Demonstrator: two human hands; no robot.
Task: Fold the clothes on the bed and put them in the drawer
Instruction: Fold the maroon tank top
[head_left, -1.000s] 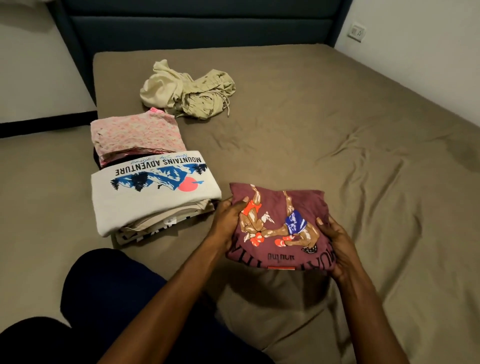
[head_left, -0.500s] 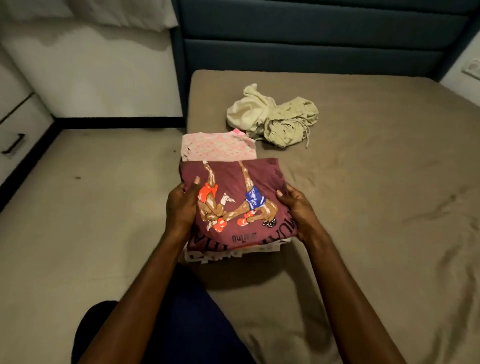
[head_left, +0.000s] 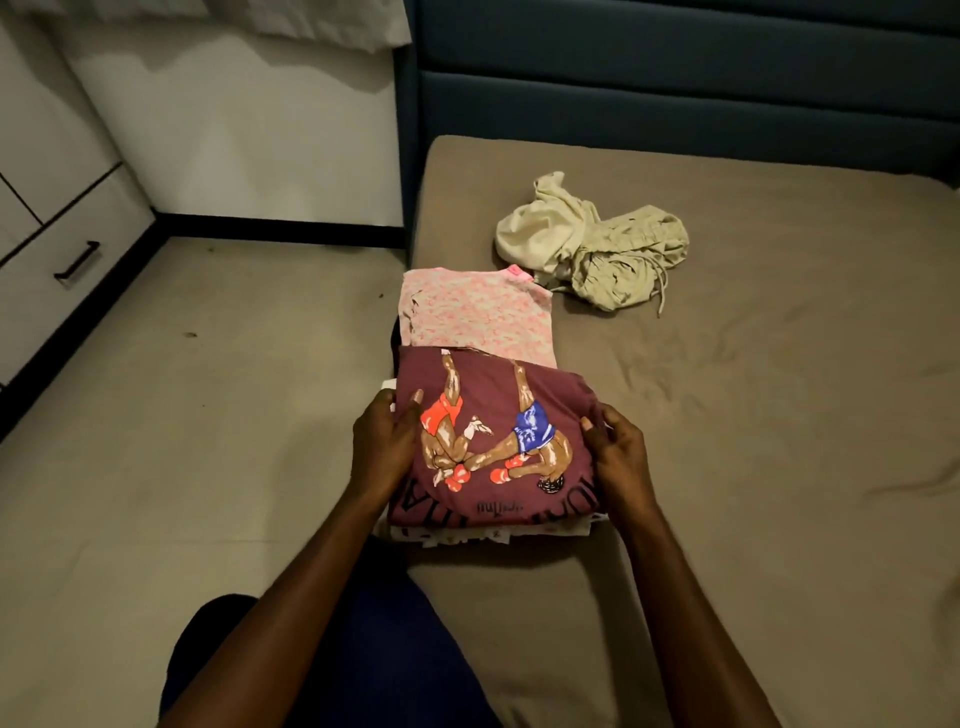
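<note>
A folded maroon T-shirt (head_left: 488, 395) with a boxer print lies on top of a stack of folded white clothes (head_left: 467, 535) at the bed's left edge. My left hand (head_left: 382, 447) grips the shirt's left side, thumb on top. My right hand (head_left: 621, 457) grips its right side. A folded pink garment (head_left: 478, 312) sits just behind the stack. Further back, unfolded beige clothes (head_left: 597, 244) lie in a crumpled heap on the bed (head_left: 753, 415).
A white drawer unit (head_left: 31, 291) with a black handle (head_left: 78, 262) stands at the far left across the floor. The dark blue headboard (head_left: 675, 78) closes off the back. My knee in dark trousers is at the bottom.
Both hands carried the maroon shirt left from the bare mattress onto the white stack, covering the mountain-print shirt. The view has swung left, showing the drawer unit.
</note>
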